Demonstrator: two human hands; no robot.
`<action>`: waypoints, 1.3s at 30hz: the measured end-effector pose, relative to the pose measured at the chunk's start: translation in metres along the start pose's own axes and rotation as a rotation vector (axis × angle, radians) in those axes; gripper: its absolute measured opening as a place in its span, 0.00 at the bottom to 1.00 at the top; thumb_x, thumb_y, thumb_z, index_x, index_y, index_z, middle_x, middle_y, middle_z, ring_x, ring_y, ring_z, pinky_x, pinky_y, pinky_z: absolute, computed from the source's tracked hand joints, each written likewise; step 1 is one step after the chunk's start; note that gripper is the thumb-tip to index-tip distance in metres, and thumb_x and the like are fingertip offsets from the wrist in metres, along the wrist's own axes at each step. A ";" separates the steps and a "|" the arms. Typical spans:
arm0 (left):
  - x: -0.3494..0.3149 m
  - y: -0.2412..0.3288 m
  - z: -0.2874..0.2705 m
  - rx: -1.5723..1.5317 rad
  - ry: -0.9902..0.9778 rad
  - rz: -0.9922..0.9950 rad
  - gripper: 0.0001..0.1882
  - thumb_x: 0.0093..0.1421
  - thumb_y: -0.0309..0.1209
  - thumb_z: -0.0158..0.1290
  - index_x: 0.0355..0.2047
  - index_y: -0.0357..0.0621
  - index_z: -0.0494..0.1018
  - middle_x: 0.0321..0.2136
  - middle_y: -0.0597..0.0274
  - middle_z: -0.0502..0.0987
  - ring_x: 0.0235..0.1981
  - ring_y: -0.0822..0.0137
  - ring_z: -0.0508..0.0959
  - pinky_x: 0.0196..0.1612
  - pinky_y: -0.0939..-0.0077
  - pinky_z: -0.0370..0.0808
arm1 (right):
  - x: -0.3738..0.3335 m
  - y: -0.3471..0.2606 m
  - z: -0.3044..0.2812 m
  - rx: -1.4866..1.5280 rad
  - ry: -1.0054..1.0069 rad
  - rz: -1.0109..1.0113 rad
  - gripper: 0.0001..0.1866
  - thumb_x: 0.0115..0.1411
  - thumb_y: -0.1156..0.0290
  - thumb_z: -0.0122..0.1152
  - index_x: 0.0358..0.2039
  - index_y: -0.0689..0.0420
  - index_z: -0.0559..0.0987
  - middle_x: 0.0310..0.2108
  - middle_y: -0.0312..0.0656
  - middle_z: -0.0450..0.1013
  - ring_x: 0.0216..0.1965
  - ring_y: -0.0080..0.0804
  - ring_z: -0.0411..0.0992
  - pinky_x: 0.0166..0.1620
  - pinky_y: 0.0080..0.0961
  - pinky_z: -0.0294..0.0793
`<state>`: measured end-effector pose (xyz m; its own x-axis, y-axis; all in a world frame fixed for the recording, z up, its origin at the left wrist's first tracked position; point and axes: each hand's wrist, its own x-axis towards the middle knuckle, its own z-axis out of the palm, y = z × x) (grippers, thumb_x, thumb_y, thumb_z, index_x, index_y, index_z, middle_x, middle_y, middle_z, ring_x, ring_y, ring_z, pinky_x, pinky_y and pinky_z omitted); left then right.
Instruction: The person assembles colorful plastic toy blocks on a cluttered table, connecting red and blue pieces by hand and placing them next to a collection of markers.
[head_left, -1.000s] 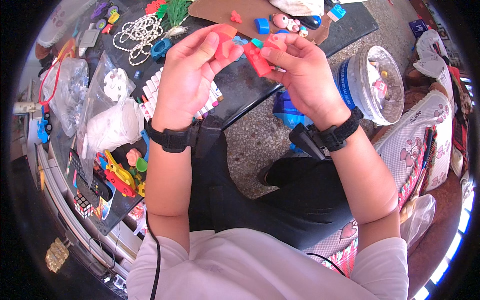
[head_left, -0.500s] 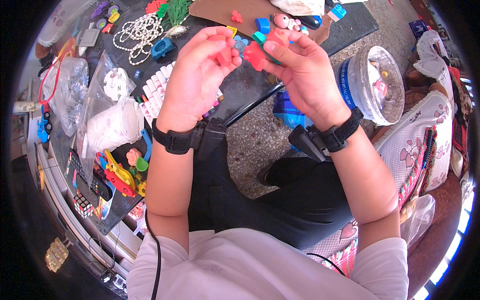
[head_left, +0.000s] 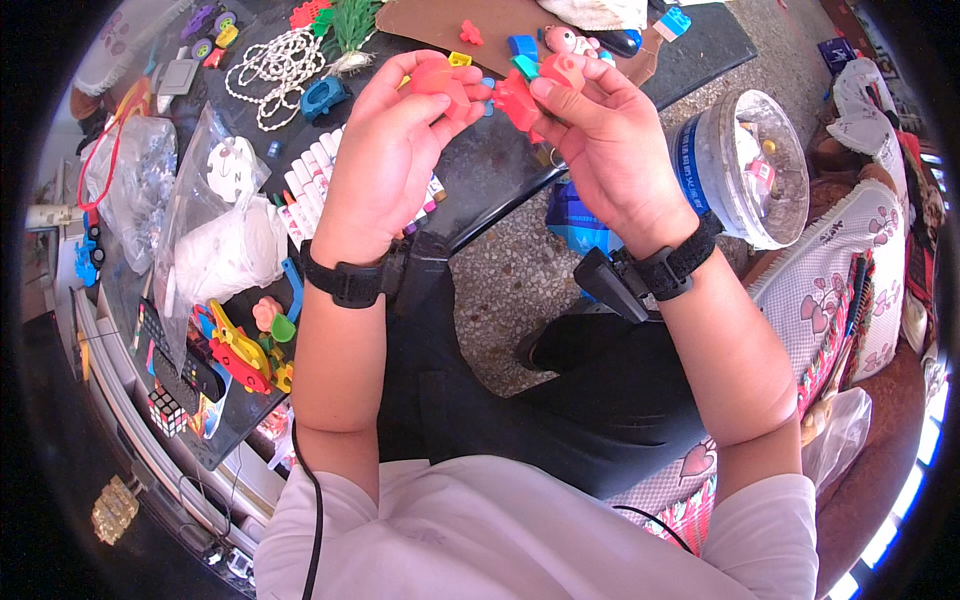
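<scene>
Both hands are raised over the near edge of the black table. My left hand (head_left: 385, 165) pinches a rounded red plastic toy piece (head_left: 440, 84) between thumb and fingers. Between the hands a small blue piece (head_left: 489, 98) shows by the left fingertips; what it is fixed to is hidden. In my right hand (head_left: 625, 150), closed fingers grip a cluster of red plastic toy pieces (head_left: 515, 101), with a green part (head_left: 525, 67) among them. The two red parts look slightly apart from each other.
A row of white markers (head_left: 312, 180) lies left of my left hand. Beyond are white beads (head_left: 265, 80), a blue ring-like toy (head_left: 325, 97) and a brown cardboard sheet (head_left: 430, 20). A clear bucket (head_left: 760, 200) stands at right, beside a patterned sofa cover (head_left: 840, 290).
The red piece in my left hand has turned and shows a rounder side. The blue piece is now mostly hidden. The cluster in my right hand has shifted slightly right.
</scene>
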<state>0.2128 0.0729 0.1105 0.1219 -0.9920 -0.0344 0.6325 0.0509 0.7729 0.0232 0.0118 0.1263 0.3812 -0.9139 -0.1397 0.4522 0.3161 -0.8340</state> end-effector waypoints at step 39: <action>-0.004 -0.012 0.020 1.438 -0.130 0.641 0.32 0.43 0.21 0.70 0.52 0.46 0.78 0.48 0.57 0.81 0.50 0.51 0.78 0.55 0.62 0.74 | 0.008 -0.011 -0.023 -0.527 0.129 -0.085 0.14 0.58 0.77 0.71 0.44 0.62 0.80 0.38 0.38 0.82 0.36 0.21 0.79 0.38 0.19 0.79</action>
<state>0.1894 0.0744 0.1146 -0.0384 -0.8563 0.5150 -0.7302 0.3758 0.5705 0.0028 -0.0046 0.1226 0.2436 -0.9651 -0.0965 -0.0002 0.0995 -0.9950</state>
